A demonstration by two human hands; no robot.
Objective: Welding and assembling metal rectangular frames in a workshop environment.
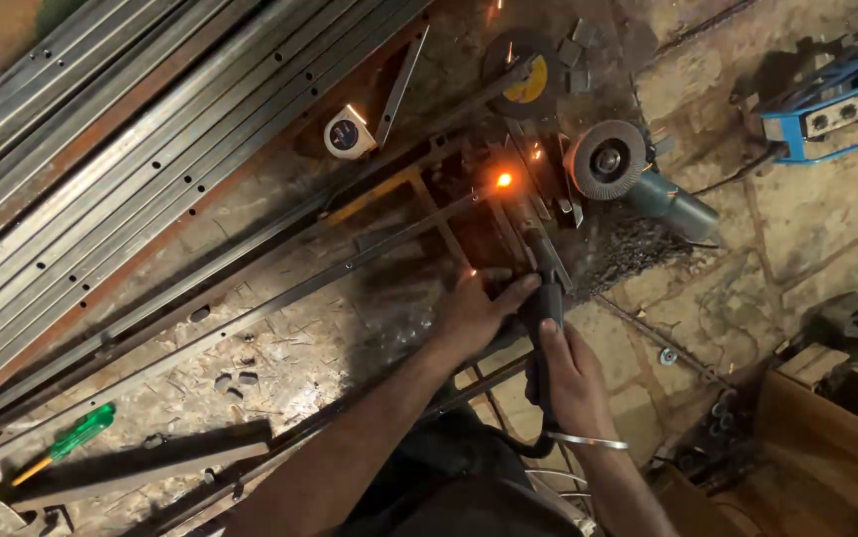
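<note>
My right hand point(570, 376) grips the black handle of a welding torch point(545, 288), which points up toward a glowing orange weld spot point(504, 180) on a dark metal frame point(419, 214). My left hand point(476, 310) rests beside the torch with its thumb against the handle, steadying it. Small sparks fly near the glow. A metal bangle sits on my right wrist.
A stack of long perforated steel channels point(101, 149) lies at the upper left. An angle grinder point(638, 179) with a flap disc, a cutting disc point(525, 75) and a tape measure point(347, 134) lie by the frame. A green-handled screwdriver point(71, 438) is lower left, a blue metal object point(832, 109) upper right.
</note>
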